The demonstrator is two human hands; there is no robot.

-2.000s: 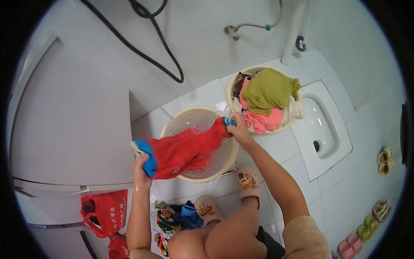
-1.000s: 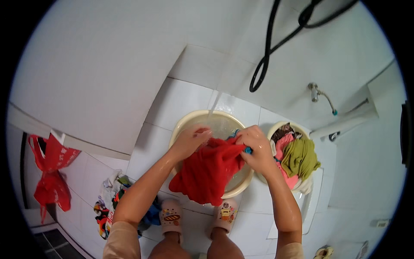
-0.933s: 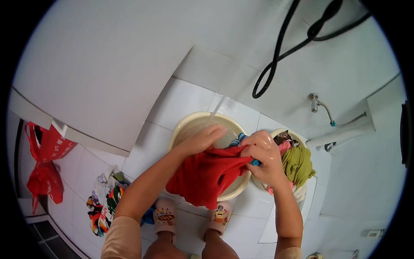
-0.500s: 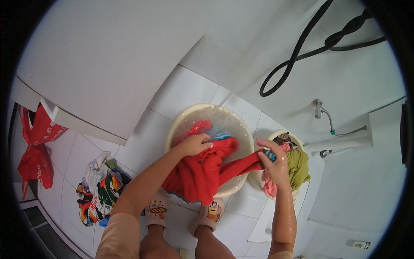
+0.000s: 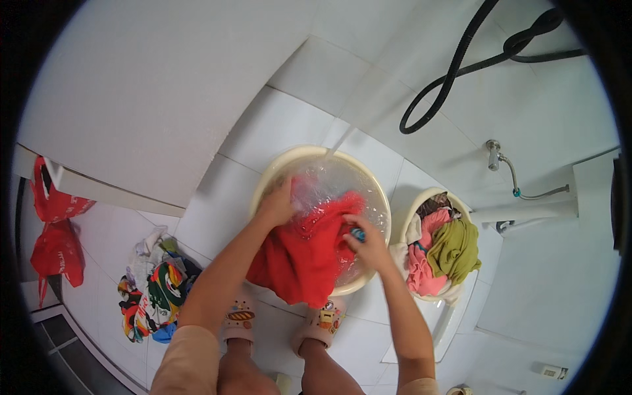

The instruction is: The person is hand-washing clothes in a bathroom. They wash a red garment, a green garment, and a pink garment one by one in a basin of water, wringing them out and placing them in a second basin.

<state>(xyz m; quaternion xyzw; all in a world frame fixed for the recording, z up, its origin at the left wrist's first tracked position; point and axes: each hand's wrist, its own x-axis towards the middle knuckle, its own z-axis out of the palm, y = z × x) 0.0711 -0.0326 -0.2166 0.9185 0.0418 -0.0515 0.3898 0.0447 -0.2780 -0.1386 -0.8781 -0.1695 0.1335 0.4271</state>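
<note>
A red garment (image 5: 304, 253) with a blue trim lies half in a cream wash basin (image 5: 276, 168) full of water and hangs over its near rim. My left hand (image 5: 276, 204) grips the cloth at the basin's left side. My right hand (image 5: 366, 242) grips it at the right, by the blue trim. A stream of water (image 5: 339, 139) falls into the basin from above.
A second basin (image 5: 411, 214) at the right holds pink, olive and dark clothes. A pile of coloured clothes (image 5: 155, 289) lies on the white tiled floor at the left. A red bag (image 5: 56, 230) hangs far left. A black hose (image 5: 454, 66) and a wall tap (image 5: 494, 155) are above.
The view has swung to the right. My right hand has come back from the second basin to the red garment, and both hands now press it down into the water.
</note>
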